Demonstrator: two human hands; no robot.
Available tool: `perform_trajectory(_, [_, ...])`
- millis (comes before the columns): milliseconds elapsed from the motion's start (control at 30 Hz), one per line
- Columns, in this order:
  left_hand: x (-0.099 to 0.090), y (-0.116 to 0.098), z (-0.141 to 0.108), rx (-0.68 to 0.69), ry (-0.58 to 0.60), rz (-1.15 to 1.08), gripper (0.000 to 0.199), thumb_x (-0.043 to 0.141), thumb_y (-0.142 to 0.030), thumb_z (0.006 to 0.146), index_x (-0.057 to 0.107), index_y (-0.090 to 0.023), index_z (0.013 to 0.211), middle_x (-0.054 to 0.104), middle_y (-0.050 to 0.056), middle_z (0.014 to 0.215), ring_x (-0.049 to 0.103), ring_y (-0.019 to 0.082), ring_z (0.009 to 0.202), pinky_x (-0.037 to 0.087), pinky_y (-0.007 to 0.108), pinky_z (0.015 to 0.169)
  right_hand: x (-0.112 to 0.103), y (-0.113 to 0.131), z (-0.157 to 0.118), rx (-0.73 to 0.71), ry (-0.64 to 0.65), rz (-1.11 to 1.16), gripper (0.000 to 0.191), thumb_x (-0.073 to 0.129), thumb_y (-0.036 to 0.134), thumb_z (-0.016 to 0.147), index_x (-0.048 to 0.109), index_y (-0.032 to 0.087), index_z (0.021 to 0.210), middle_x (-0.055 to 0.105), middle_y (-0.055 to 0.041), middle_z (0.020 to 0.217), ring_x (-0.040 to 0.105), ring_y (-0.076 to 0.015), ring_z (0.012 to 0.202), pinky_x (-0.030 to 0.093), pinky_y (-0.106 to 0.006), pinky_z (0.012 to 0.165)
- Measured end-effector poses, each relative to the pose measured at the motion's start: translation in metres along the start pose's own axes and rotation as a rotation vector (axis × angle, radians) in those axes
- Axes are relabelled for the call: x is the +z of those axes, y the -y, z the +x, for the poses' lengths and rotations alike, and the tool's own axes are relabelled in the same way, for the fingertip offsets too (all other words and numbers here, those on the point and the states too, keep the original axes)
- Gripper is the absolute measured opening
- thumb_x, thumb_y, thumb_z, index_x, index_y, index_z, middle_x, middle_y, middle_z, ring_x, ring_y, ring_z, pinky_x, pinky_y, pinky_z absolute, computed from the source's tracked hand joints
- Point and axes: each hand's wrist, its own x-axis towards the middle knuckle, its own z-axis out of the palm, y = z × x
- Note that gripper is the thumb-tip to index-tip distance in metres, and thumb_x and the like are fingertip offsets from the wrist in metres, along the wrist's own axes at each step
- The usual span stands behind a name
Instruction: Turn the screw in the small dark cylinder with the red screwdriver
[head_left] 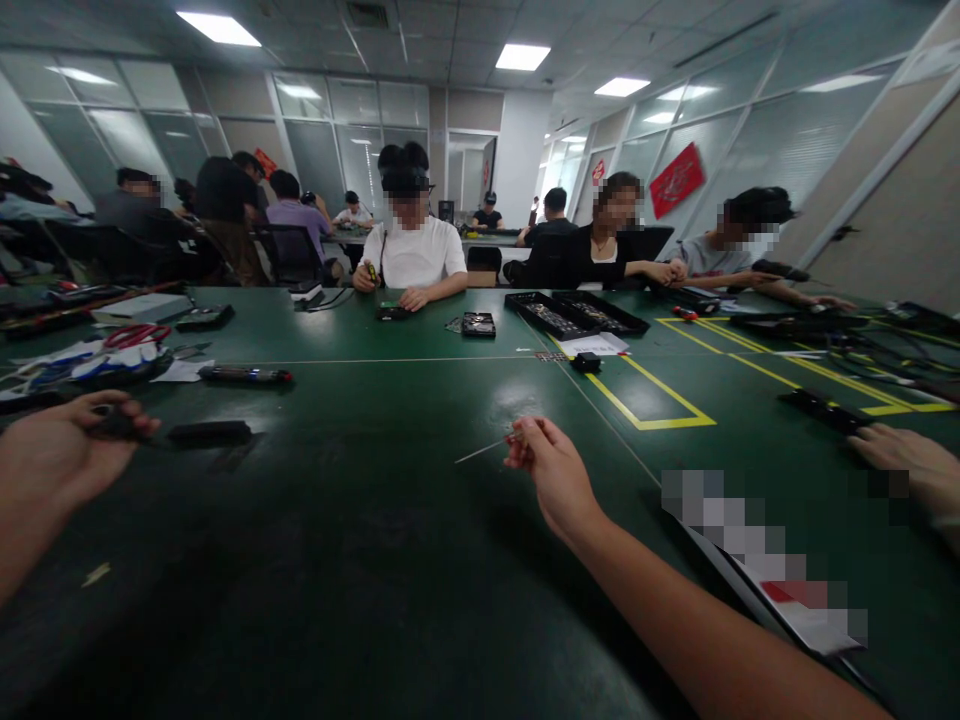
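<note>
Two narrow grips over the green table: left hand, fingers curled around a dark object, exact kind not distinguishable; right hand, fingertips pinching a thin metal rod, free end directed leftward. Step in hand, as judged: holding both items apart, without contact between them. Demand on any movement of the rod, as judged: steady pinch and watchful control of the free end.

Just beside the left hand, on its right: black block. Beyond that block: pen-shaped tool. Nearer the body than the left hand: pale scrap. Ahead of the right hand: small black item; farther ahead, black tray. Between the hands: broad green surface, affording lateral room. To the right of the right hand: yellow tape outline, papers and, farther out, a co-worker's hand, limiting outward travel. Near edge of the table: not visible.
</note>
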Motion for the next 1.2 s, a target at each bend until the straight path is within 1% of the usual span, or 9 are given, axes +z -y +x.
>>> perform_trajectory(100, [0.033, 0.022, -0.022, -0.148, 0.200, -0.117, 0.025, 0.031, 0.006, 0.076, 0.049, -0.012, 0.074, 0.047, 0.003, 0.066, 0.045, 0.012, 0.059, 0.041, 0.024, 0.060, 0.000, 0.006, -0.001, -0.015, -0.005, 0.015, 0.035, 0.073, 0.057, 0.080, 0.067, 0.022, 0.084, 0.063, 0.0021, 0.066, 0.056, -0.0142, 0.059, 0.047, -0.030, 0.059])
perform_trajectory(300, [0.094, 0.060, -0.095, -0.278, 0.636, -0.089, 0.018, 0.039, -0.002, 0.071, 0.053, -0.012, 0.078, 0.052, 0.004, 0.069, 0.054, 0.015, 0.066, 0.045, 0.024, 0.063, -0.001, 0.013, -0.001, -0.068, -0.021, 0.009, 0.030, 0.071, 0.052, 0.084, 0.069, 0.022, 0.087, 0.059, 0.0033, 0.064, 0.053, -0.0136, 0.057, 0.047, -0.030, 0.059])
perform_trajectory(433, [0.121, 0.078, -0.135, -0.262, 0.849, -0.176, 0.025, 0.051, -0.012, 0.072, 0.056, -0.013, 0.096, 0.056, 0.004, 0.083, 0.055, 0.015, 0.072, 0.047, 0.026, 0.064, -0.002, 0.017, 0.001, -0.111, -0.107, 0.025, 0.030, 0.072, 0.052, 0.083, 0.067, 0.023, 0.086, 0.057, 0.0037, 0.064, 0.052, -0.0141, 0.059, 0.049, -0.030, 0.062])
perform_trajectory(500, [0.133, 0.089, -0.150, -0.208, 0.896, -0.159, 0.043, 0.056, -0.005, 0.061, 0.053, -0.016, 0.103, 0.056, 0.002, 0.090, 0.056, 0.014, 0.079, 0.046, 0.024, 0.068, -0.003, 0.019, 0.001, -0.126, -0.141, 0.025, 0.029, 0.073, 0.051, 0.081, 0.066, 0.023, 0.085, 0.058, 0.0030, 0.069, 0.052, -0.0138, 0.062, 0.049, -0.030, 0.063])
perform_trajectory(567, [0.142, 0.101, -0.160, -0.117, 0.918, -0.097, 0.049, 0.057, -0.001, 0.059, 0.050, -0.018, 0.104, 0.057, 0.001, 0.095, 0.057, 0.013, 0.084, 0.046, 0.024, 0.075, -0.003, 0.020, 0.001, -0.141, -0.164, 0.008, 0.029, 0.074, 0.050, 0.081, 0.065, 0.023, 0.086, 0.058, 0.0025, 0.072, 0.052, -0.0139, 0.065, 0.049, -0.029, 0.063])
perform_trajectory(733, [0.146, 0.123, -0.166, 0.352, 1.033, 0.255, 0.028, 0.062, -0.010, 0.080, 0.055, -0.018, 0.106, 0.061, 0.005, 0.105, 0.060, 0.019, 0.098, 0.047, 0.038, 0.094, -0.003, 0.023, -0.002, -0.187, -0.132, -0.117, 0.028, 0.069, 0.050, 0.087, 0.065, 0.023, 0.082, 0.058, 0.0017, 0.072, 0.055, -0.0150, 0.069, 0.048, -0.029, 0.064])
perform_trajectory(833, [0.140, 0.127, -0.162, 0.613, 1.111, 0.437, 0.029, 0.062, -0.013, 0.087, 0.062, -0.019, 0.115, 0.064, 0.008, 0.116, 0.060, 0.023, 0.110, 0.047, 0.044, 0.101, -0.002, 0.024, -0.006, -0.212, -0.050, -0.204, 0.030, 0.066, 0.049, 0.090, 0.065, 0.022, 0.078, 0.060, 0.0008, 0.070, 0.056, -0.0151, 0.067, 0.047, -0.029, 0.064])
perform_trajectory(1033, [0.136, 0.132, -0.161, 0.761, 1.098, 0.507, 0.040, 0.062, -0.014, 0.091, 0.061, -0.022, 0.131, 0.064, 0.008, 0.128, 0.059, 0.024, 0.122, 0.045, 0.047, 0.109, 0.004, 0.024, -0.018, -0.240, 0.044, -0.199, 0.025, 0.068, 0.047, 0.088, 0.069, 0.023, 0.093, 0.068, -0.0025, 0.079, 0.063, -0.0180, 0.073, 0.052, -0.033, 0.070])
perform_trajectory(1200, [0.133, 0.130, -0.165, 0.830, 1.045, 0.514, 0.036, 0.065, -0.018, 0.091, 0.062, -0.021, 0.127, 0.067, 0.008, 0.126, 0.061, 0.025, 0.118, 0.047, 0.046, 0.106, 0.007, 0.023, -0.018, -0.203, 0.032, -0.201, 0.028, 0.069, 0.049, 0.085, 0.068, 0.023, 0.095, 0.071, -0.0041, 0.082, 0.065, -0.0191, 0.074, 0.053, -0.035, 0.070])
